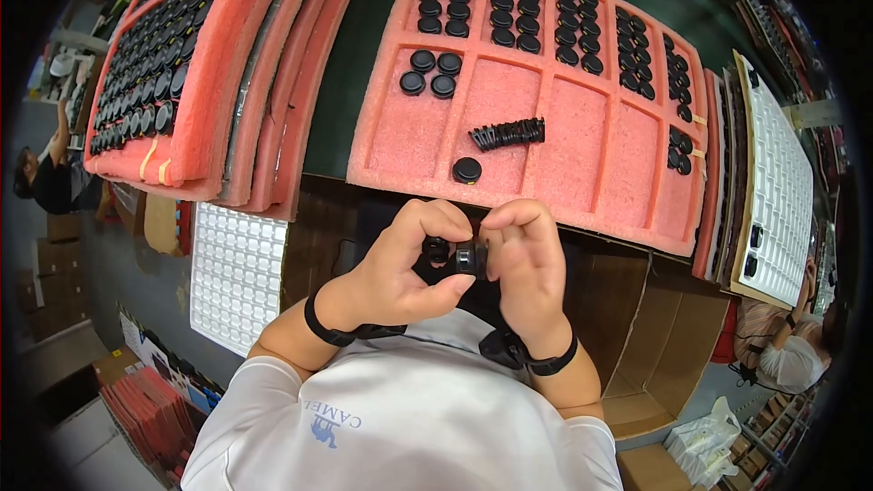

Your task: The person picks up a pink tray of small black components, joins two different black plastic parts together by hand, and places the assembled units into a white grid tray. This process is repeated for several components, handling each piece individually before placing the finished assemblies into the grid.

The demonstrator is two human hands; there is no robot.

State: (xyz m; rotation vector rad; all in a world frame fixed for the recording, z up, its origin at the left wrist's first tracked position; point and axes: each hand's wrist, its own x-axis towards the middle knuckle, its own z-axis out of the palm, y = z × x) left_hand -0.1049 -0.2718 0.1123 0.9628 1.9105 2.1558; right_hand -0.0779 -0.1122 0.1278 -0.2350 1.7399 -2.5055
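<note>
Just in front of the pink foam tray, both my hands are close together over my lap. My left hand (400,264) pinches a small black round part (466,260) between thumb and fingers. A second small black piece (436,249) sits inside the curl of the same hand. The fingers of my right hand (529,259) are bent and close on the round part's right side, which is partly smeared. In the pink foam tray (582,136), a row of thin black ring-like pieces (507,134) leans together, and a single black disc (466,170) lies nearer me.
Black round parts (443,86) fill the tray's far compartments. At left rise stacked pink foam trays (205,127), with a white gridded tray (238,264) below. White slotted trays (784,191) stand at right. Under the table edge is a cardboard box (668,336). Other people are visible at both sides.
</note>
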